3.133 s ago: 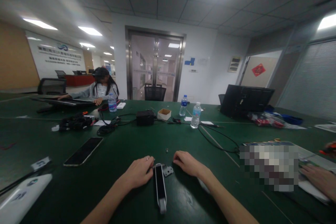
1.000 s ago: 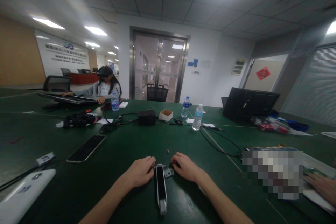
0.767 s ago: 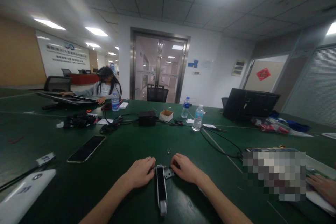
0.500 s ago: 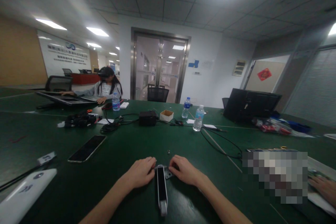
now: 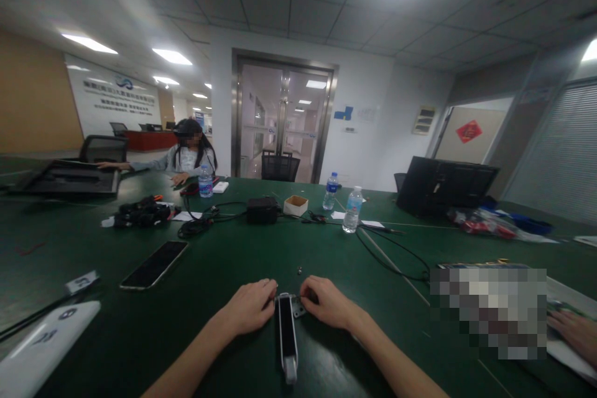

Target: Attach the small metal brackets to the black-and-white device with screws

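A long narrow device (image 5: 288, 329) with a black face and a pale frame lies on the green table, its light rounded end towards me. At its far end a small metal bracket (image 5: 297, 306) sticks out to the right. My left hand (image 5: 252, 303) is closed, fingertips against the device's far left edge; what lies between them is hidden. On the other side, my right hand (image 5: 329, 303) has its fingers bent and pressed together at the bracket. Just beyond the device lie tiny metal pieces (image 5: 299, 270), perhaps screws, apart from both hands.
Left of me lie a phone (image 5: 155, 265) and a white panel (image 5: 49, 348). Farther off stand a black box (image 5: 262, 210), a small open carton (image 5: 295, 205) and water bottles (image 5: 353, 210). A co-worker's hand (image 5: 576, 329) rests at right; another person (image 5: 191, 152) sits across the table.
Across the table, the person's large black panel has swung left and away from its earlier spot. My hands and the narrow device have stayed nearly still.
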`<state>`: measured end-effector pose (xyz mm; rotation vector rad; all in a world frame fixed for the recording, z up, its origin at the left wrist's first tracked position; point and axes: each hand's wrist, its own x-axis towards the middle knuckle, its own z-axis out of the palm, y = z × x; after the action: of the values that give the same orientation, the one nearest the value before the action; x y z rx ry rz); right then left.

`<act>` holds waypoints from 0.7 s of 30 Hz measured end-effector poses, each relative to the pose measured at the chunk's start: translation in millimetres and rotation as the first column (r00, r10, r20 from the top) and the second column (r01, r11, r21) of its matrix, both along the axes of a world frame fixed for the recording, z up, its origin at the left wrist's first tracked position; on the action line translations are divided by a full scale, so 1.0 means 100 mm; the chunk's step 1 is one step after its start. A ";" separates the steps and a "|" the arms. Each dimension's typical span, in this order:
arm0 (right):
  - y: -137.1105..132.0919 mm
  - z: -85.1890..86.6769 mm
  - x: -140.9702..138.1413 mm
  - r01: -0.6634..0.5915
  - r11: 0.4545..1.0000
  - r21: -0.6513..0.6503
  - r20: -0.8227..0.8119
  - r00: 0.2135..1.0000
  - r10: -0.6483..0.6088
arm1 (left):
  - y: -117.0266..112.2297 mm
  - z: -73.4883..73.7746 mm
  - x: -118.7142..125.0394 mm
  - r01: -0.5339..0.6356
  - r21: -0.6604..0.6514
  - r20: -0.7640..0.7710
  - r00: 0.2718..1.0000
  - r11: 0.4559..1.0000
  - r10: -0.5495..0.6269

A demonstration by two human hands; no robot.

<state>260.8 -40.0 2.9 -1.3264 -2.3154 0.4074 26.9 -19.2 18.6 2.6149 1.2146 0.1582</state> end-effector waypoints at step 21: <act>0.03 -0.08 -0.01 -0.002 0.998 0.063 -0.033 0.999 0.005 | -0.01 0.03 0.01 0.002 0.009 -0.023 1.000 1.000 -0.002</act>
<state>260.2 -36.9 -4.7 -1.2765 -2.2848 0.3518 27.9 -20.5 21.7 2.6330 1.2211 0.1336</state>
